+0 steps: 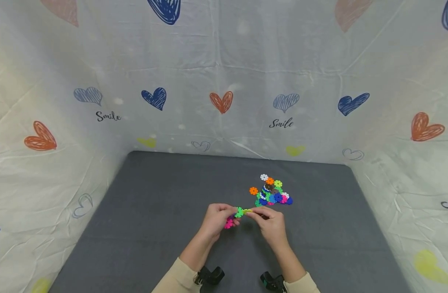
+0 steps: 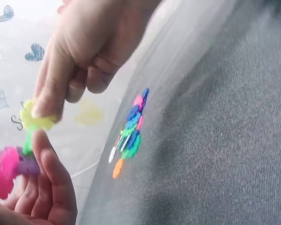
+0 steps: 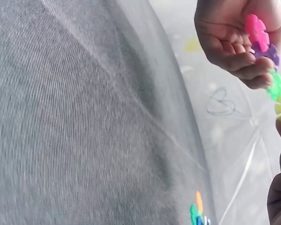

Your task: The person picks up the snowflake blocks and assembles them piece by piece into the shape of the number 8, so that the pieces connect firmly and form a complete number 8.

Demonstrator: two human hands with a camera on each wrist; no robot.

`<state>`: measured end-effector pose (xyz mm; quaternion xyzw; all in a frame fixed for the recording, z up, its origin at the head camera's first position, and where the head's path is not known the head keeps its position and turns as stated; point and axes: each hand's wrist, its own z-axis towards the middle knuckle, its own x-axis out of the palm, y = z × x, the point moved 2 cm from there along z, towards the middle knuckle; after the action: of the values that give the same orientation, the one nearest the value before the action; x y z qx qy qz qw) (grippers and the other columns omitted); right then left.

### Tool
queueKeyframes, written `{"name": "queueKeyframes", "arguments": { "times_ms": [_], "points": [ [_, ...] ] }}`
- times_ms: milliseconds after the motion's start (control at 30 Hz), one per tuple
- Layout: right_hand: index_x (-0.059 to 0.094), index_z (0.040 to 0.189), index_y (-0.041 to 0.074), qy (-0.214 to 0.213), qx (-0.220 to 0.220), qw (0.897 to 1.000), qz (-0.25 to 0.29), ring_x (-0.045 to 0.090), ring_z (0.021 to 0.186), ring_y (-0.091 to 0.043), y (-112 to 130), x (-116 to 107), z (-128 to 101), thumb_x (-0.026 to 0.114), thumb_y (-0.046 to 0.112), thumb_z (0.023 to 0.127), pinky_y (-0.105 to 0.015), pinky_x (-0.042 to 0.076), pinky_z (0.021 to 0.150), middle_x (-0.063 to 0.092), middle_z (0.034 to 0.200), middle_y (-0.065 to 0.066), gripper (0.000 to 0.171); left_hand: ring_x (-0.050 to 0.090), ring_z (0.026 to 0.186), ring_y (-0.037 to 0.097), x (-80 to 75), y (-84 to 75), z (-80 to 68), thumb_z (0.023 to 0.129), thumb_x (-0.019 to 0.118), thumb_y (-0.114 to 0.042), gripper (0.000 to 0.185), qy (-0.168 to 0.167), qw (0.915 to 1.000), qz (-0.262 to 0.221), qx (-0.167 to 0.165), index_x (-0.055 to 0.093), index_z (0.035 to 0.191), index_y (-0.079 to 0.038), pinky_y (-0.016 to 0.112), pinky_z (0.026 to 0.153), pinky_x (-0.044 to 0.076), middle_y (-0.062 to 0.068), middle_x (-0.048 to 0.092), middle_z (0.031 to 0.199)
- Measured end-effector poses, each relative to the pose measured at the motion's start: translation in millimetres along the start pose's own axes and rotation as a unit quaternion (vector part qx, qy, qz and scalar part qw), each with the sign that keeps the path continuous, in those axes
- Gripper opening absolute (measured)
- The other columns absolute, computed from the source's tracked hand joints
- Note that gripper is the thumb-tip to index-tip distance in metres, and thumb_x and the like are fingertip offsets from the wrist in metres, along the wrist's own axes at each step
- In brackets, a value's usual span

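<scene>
My left hand (image 1: 218, 218) grips a short chain of flower-shaped plastic discs: a pink disc (image 2: 7, 172), a purple disc (image 2: 27, 164) and a green disc (image 1: 239, 212). Thumb and fingers of my right hand (image 1: 271, 226) pinch a yellow disc (image 2: 36, 116), seen edge-on from the head. The yellow disc meets the green one between the two hands, above the table. In the right wrist view the pink, purple, green and yellow discs run in one line from the left palm to the right fingertips. Part of the purple disc is hidden behind the left fingers.
A loose pile of multicoloured flower discs (image 1: 273, 195) lies on the dark grey table (image 1: 165, 183), just beyond my right hand. One orange disc (image 1: 253, 191) is at its left side. A pale curtain (image 1: 224, 49) printed with hearts stands around the table's back and sides.
</scene>
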<state>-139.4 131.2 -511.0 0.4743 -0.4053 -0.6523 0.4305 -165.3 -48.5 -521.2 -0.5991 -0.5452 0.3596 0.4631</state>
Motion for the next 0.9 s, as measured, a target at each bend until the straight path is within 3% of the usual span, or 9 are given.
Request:
{"name": "queueKeyframes", "arguments": {
  "times_ms": [100,367,600,900],
  "points": [
    [0.080,0.088,0.002,0.006,-0.022,1.000,0.009,0.063,0.069,-0.012,12,-2,-2,0.081,0.000,0.081,-0.021,0.056,0.066,0.076,0.083,-0.009,0.008,0.070,0.058,0.012,1.0,0.1,0.0,0.095,0.070,-0.017,0.023,-0.003,0.9999,-0.006,-0.009,0.073,0.097,0.006,0.031,0.064,0.061,0.011,0.074,0.076],
    [0.079,0.089,-0.001,0.002,-0.053,0.998,0.035,0.066,0.069,-0.014,15,-2,-3,0.081,-0.003,0.080,-0.020,0.057,0.066,0.076,0.084,-0.012,0.010,0.071,0.061,0.013,2.6,0.4,-0.3,0.096,0.069,-0.015,0.024,-0.008,0.9989,-0.040,-0.021,0.071,0.102,0.008,0.033,0.067,0.062,0.012,0.074,0.077],
    [0.079,0.087,-0.002,0.008,-0.140,0.990,-0.010,0.066,0.068,-0.019,17,-5,3,0.081,-0.007,0.077,-0.015,0.055,0.065,0.076,0.081,-0.013,0.011,0.071,0.059,0.013,2.1,-3.1,0.4,0.095,0.071,-0.015,0.023,-0.012,0.9994,-0.031,0.008,0.072,0.097,0.008,0.030,0.064,0.061,0.011,0.074,0.075],
    [0.079,0.083,0.000,0.005,-0.135,0.990,-0.031,0.067,0.067,-0.016,17,-4,3,0.082,-0.010,0.074,-0.013,0.053,0.064,0.076,0.079,-0.011,0.014,0.070,0.058,0.012,6.0,-1.1,2.0,0.095,0.071,-0.016,0.023,-0.006,0.9997,-0.022,0.006,0.073,0.094,0.007,0.028,0.062,0.060,0.011,0.073,0.075]
  ]
}}
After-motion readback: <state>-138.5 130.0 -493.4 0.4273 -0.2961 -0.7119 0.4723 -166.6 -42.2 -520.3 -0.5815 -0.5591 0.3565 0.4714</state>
